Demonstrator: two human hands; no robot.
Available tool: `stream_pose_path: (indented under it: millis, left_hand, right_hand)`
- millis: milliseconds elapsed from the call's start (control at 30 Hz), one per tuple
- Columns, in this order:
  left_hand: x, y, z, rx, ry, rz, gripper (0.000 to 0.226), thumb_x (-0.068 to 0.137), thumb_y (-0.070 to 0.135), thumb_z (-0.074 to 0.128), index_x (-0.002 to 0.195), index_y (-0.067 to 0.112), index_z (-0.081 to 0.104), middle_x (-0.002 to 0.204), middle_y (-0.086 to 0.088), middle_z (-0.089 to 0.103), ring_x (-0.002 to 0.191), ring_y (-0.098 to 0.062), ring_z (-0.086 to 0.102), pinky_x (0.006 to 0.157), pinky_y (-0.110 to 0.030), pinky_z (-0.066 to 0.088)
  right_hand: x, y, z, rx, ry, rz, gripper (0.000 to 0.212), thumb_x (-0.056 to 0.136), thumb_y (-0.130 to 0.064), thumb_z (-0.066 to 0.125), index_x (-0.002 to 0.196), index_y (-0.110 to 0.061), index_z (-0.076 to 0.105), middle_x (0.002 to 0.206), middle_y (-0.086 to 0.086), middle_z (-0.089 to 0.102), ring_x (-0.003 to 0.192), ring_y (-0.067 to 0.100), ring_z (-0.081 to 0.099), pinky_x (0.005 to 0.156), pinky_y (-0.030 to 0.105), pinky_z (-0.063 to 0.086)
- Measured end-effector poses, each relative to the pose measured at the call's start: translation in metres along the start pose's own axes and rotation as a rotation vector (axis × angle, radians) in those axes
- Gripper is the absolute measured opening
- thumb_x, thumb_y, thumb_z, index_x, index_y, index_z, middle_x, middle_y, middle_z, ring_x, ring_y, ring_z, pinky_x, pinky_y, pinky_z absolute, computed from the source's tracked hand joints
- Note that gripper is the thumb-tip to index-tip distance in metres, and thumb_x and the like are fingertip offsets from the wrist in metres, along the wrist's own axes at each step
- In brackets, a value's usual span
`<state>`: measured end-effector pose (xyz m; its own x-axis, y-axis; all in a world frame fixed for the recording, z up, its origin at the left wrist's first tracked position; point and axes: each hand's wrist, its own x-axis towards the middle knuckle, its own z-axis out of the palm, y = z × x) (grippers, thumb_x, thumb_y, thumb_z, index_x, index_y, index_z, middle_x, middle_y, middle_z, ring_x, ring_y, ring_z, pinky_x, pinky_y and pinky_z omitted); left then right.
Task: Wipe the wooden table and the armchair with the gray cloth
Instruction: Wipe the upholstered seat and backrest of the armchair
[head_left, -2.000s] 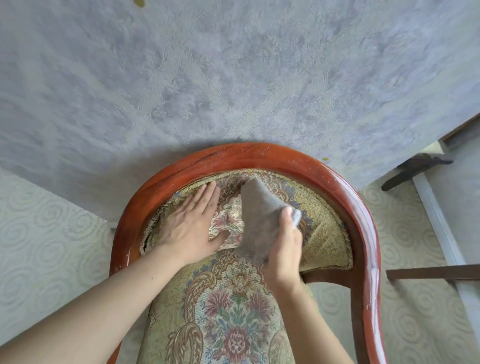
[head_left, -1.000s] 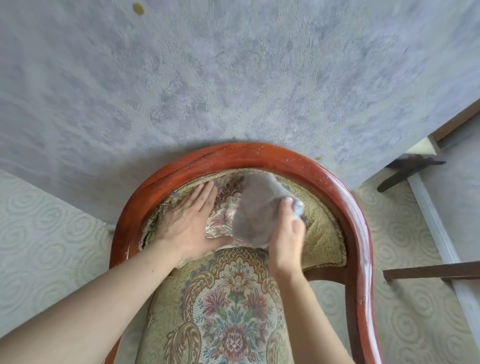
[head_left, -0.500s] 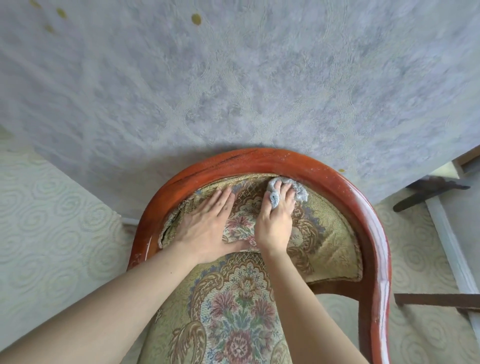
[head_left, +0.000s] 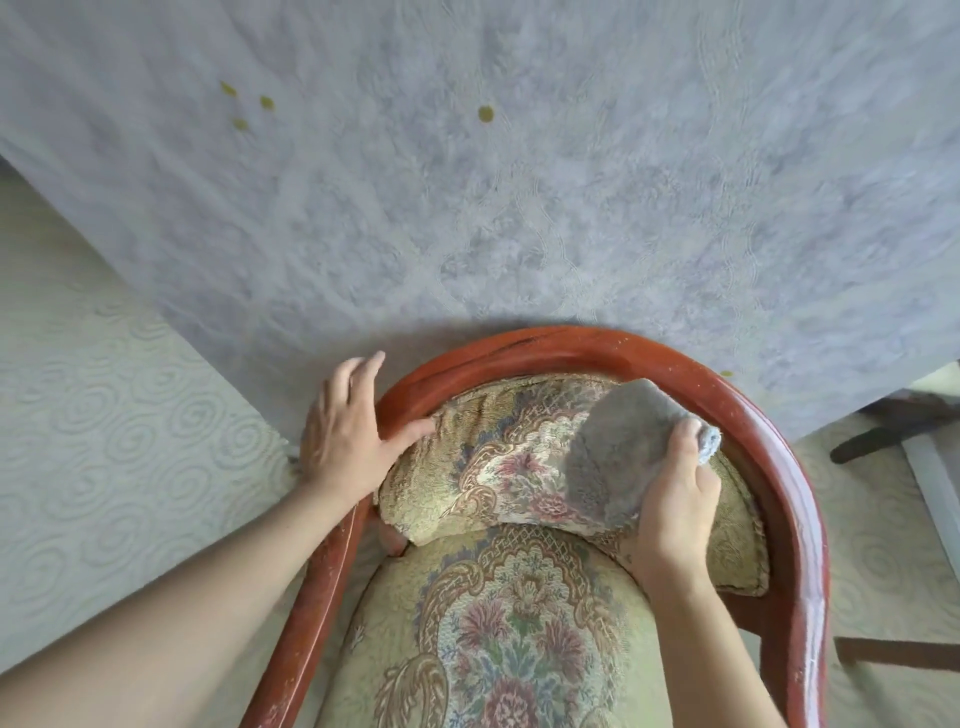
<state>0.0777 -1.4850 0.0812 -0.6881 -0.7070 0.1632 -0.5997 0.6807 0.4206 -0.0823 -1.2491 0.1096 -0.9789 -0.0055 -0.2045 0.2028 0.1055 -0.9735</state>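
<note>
Cloth (head_left: 608, 457) is soft, limp; right hand (head_left: 675, 514) grips its bunched end, rest lies on armchair (head_left: 571, 348) backrest. Left hand (head_left: 348, 426), fingers straight, braces rail. Bunching looks best for pressure; slack edge would likely drag.

Both bare forearms reach forward from the bottom of the view. The left hand (head_left: 348, 436) lies over the curved wooden rail of the armchair (head_left: 571, 345), its fingers (head_left: 363, 371) spread and fairly straight on the outer side and its thumb on the inner side against the padded back. The right hand (head_left: 675, 509) is curled, pinching a gray cloth (head_left: 608, 441) against the upholstered backrest, knuckles up and wrist straight.
</note>
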Motion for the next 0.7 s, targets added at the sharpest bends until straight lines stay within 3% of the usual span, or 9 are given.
stream_pose_path:
  millis: [100,200,267,333,367,467,567,700]
  left_hand:
    - [0.019,-0.006,0.001,-0.031,-0.119,-0.059,0.117,0.064,0.087,0.053,0.158,0.023,0.026,0.158,-0.009,0.035,0.142,-0.031,0.037,0.112,-0.050,0.037]
    - [0.033,-0.004,0.016,-0.103,-0.224,-0.037,0.118,0.061,0.085,0.064,0.158,0.042,0.013,0.161,-0.001,0.035,0.140,-0.027,0.043,0.102,-0.047,0.047]
    - [0.040,0.003,0.027,-0.141,-0.268,-0.037,0.119,0.060,0.082,0.068,0.157,0.049,0.008,0.158,0.001,0.040,0.135,-0.027,0.050,0.098,-0.045,0.050]
    - [0.045,0.013,0.034,-0.158,-0.260,-0.015,0.115,0.063,0.076,0.073,0.157,0.046,0.014,0.157,0.001,0.042,0.134,-0.027,0.051,0.099,-0.047,0.050]
    - [0.047,0.017,0.038,-0.173,-0.230,0.014,0.110,0.065,0.071,0.076,0.157,0.041,0.022,0.155,0.000,0.044,0.133,-0.027,0.052,0.100,-0.046,0.048]
    - [0.054,0.019,0.047,-0.143,-0.091,0.132,0.088,0.070,0.059,0.081,0.145,0.026,0.049,0.132,-0.004,0.064,0.111,-0.027,0.065,0.082,-0.037,0.051]
    - [0.055,0.015,0.049,-0.010,0.081,0.235,0.073,0.066,0.061,0.080,0.125,0.019,0.067,0.085,-0.006,0.077,0.067,-0.029,0.074,0.057,-0.033,0.053]
    - [0.056,0.011,0.056,0.065,0.117,0.245,0.068,0.068,0.060,0.080,0.114,0.011,0.069,0.069,-0.010,0.072,0.051,-0.032,0.069,0.047,-0.037,0.053]
  right_hand:
    - [0.013,-0.015,-0.018,0.023,0.135,-0.098,0.048,0.091,-0.058,0.047,0.067,-0.020,0.063,0.059,-0.020,0.066,0.054,-0.010,0.057,0.061,0.028,0.044]
    - [0.029,-0.024,-0.033,-0.103,0.292,-0.215,0.053,0.091,-0.062,0.038,0.063,-0.019,0.052,0.056,-0.010,0.051,0.053,0.001,0.047,0.057,0.033,0.036]
    - [0.038,-0.024,-0.040,-0.284,0.368,-0.313,0.061,0.093,-0.062,0.028,0.077,-0.014,0.062,0.068,-0.004,0.059,0.070,0.015,0.054,0.065,0.035,0.035]
    - [0.048,-0.022,-0.039,-0.396,0.405,-0.365,0.071,0.094,-0.059,0.023,0.115,-0.007,0.067,0.104,0.015,0.070,0.104,0.030,0.061,0.085,0.039,0.044]
    - [0.054,-0.021,-0.037,-0.414,0.418,-0.394,0.070,0.096,-0.056,0.022,0.129,-0.008,0.061,0.125,0.018,0.066,0.122,0.030,0.056,0.100,0.041,0.043]
    - [0.069,-0.014,-0.019,-0.461,0.395,-0.488,0.057,0.103,-0.043,0.027,0.150,-0.013,0.041,0.156,0.008,0.039,0.146,0.012,0.026,0.122,0.034,0.019]
    - [0.079,0.001,0.014,-0.603,0.299,-0.434,0.051,0.107,-0.032,0.029,0.154,-0.010,0.030,0.162,0.010,0.023,0.152,0.022,0.014,0.124,0.034,0.005]
    - [0.081,0.013,0.046,-0.586,0.298,-0.420,0.053,0.105,-0.034,0.026,0.154,-0.014,0.032,0.164,0.007,0.021,0.153,0.023,0.006,0.123,0.035,-0.002]
